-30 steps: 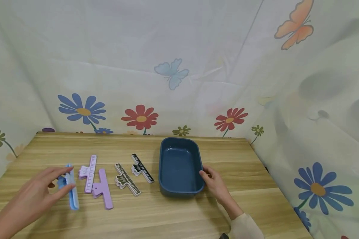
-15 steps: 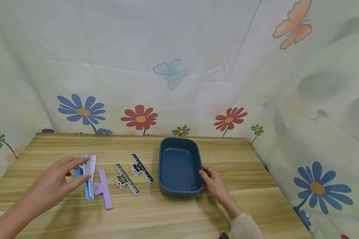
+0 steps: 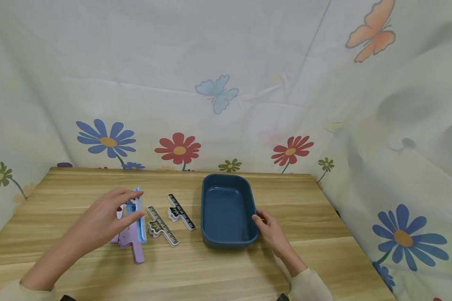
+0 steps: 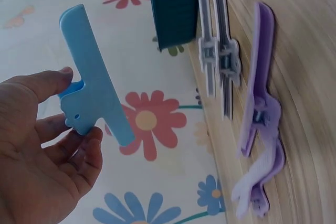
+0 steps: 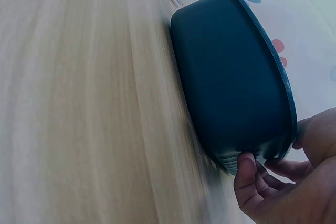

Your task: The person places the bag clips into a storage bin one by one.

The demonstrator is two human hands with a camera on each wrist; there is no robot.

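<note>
My left hand (image 3: 101,221) pinches a light blue long-jawed clip (image 3: 140,225) between thumb and fingers, held above the table. In the left wrist view, the blue clip (image 4: 97,77) stands off the wood, gripped by its handle. Below it lies a purple clip (image 3: 137,253), partly covered in the head view, with a paler lilac clip (image 3: 119,213) mostly hidden behind the hand. Two piano-key-patterned clips (image 3: 163,228) rest to their right. My right hand (image 3: 273,234) holds the right side of a dark blue rectangular bin (image 3: 226,213), thumb at the rim and fingers against the outer wall.
The wooden table (image 3: 196,271) carries everything and ends at a flower-print curtain (image 3: 248,125) behind and at the sides. The bin stands upright to the right of the clips, with nothing visible inside.
My left hand has carried the blue clip rightward, from left of the lilac clip to above the purple one. The right hand and bin have stayed in place.
</note>
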